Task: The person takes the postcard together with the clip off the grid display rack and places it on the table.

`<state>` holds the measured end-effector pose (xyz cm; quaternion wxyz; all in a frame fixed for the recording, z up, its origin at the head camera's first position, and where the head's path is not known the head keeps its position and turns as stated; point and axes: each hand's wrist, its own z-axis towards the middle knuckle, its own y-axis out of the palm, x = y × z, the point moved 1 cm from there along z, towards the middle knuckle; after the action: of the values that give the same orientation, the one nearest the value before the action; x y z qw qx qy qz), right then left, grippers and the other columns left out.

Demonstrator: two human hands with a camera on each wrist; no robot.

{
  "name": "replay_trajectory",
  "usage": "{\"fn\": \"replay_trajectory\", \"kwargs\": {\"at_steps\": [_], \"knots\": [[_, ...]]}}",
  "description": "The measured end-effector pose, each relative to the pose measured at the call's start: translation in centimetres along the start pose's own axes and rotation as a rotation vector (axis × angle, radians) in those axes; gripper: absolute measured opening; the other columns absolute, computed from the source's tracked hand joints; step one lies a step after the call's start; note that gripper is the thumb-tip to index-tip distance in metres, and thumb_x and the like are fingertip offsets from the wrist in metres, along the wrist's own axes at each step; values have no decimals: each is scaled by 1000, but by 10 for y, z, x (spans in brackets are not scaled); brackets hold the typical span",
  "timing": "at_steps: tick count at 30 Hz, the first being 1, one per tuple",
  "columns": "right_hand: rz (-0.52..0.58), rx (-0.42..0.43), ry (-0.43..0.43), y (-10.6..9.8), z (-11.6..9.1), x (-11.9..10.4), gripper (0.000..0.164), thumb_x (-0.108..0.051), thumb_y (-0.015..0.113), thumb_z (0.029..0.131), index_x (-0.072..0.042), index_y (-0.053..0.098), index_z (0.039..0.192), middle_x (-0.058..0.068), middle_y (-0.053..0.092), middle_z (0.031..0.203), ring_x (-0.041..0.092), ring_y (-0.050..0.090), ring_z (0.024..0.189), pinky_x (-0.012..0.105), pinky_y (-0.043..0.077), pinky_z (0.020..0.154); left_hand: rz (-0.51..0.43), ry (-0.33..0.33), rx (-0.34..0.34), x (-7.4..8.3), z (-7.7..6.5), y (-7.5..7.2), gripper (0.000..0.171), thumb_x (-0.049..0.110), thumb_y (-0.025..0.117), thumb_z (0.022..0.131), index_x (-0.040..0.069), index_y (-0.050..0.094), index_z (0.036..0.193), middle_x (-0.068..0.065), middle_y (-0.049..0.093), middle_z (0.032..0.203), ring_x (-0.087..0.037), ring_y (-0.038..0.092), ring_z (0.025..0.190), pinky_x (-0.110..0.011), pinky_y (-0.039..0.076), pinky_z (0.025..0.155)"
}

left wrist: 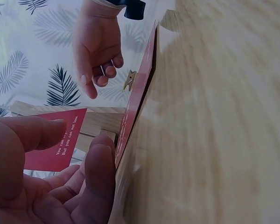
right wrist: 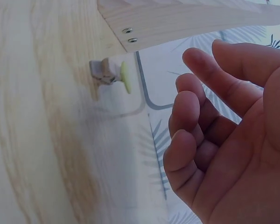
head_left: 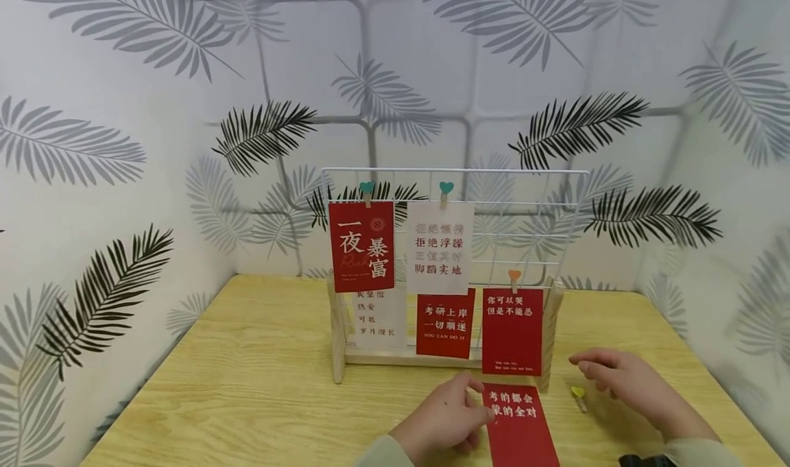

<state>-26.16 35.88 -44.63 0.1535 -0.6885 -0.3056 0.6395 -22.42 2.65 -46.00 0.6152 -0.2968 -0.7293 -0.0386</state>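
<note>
- My left hand [head_left: 441,415], thumb and fingers apart, is at the left edge of 1 red card [head_left: 521,429] on the table [head_left: 234,364].
- My right hand [head_left: 636,388] hangs loosely curled near 1 yellow clip [head_left: 579,397], right of that card.
- Behind, 5 cards [head_left: 512,337] hang on a rack [head_left: 382,358].

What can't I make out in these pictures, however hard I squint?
Loose red card: its near end is cut off by the head view's bottom edge.
Lower-left white card: its top is hidden behind the upper red card in the head view.
Upper red card's fine print: too small in the head view.
Black object: cut off by that view's bottom edge.
</note>
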Motion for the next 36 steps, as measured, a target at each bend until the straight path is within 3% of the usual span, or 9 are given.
{"fn": "replay_trajectory", "kwargs": {"at_steps": [4, 14, 21, 29, 36], "knots": [[12, 3, -12, 1, 0, -7, 46, -37, 57, 104, -2, 63, 133, 16, 63, 122, 26, 58, 93, 39, 51, 72, 11, 12, 11, 0, 0, -3, 32, 25, 71, 95, 18, 56, 123, -8, 66, 77, -24, 63, 59, -36, 54, 58], [15, 25, -43, 0, -3, -21, 43, -32, 55, 106, 1, 61, 134, 11, 62, 108, 21, 55, 85, 34, 49, 68, 6, 31, 41, 3, 1, -9, 36, 24, 72, 95, 17, 55, 125, -7, 63, 81, -22, 63, 60, -36, 55, 56], [-1, 35, -67, 1, -6, -28, 45, -35, 55, 105, -2, 61, 134, 14, 63, 117, 25, 57, 93, 39, 51, 73, -23, 40, 48, 5, 0, -11, 35, 23, 72, 95, 17, 55, 126, -4, 63, 84, -23, 64, 62, -37, 56, 56], [-84, 87, -137, -2, -16, -48, 39, -32, 54, 106, -5, 63, 133, 14, 65, 123, 26, 59, 97, 40, 51, 73, -7, 116, 69, 12, 2, -15, 38, 25, 71, 96, 18, 54, 129, -1, 62, 86, -21, 65, 66, -35, 56, 57], [-99, 136, -168, -2, -22, -63, 36, -32, 56, 106, -9, 65, 131, 13, 64, 126, 28, 61, 103, 38, 53, 74, 4, 114, 72, 19, 1, -18, 39, 29, 71, 96, 22, 54, 130, 2, 62, 89, -19, 65, 69, -35, 56, 60]]}}
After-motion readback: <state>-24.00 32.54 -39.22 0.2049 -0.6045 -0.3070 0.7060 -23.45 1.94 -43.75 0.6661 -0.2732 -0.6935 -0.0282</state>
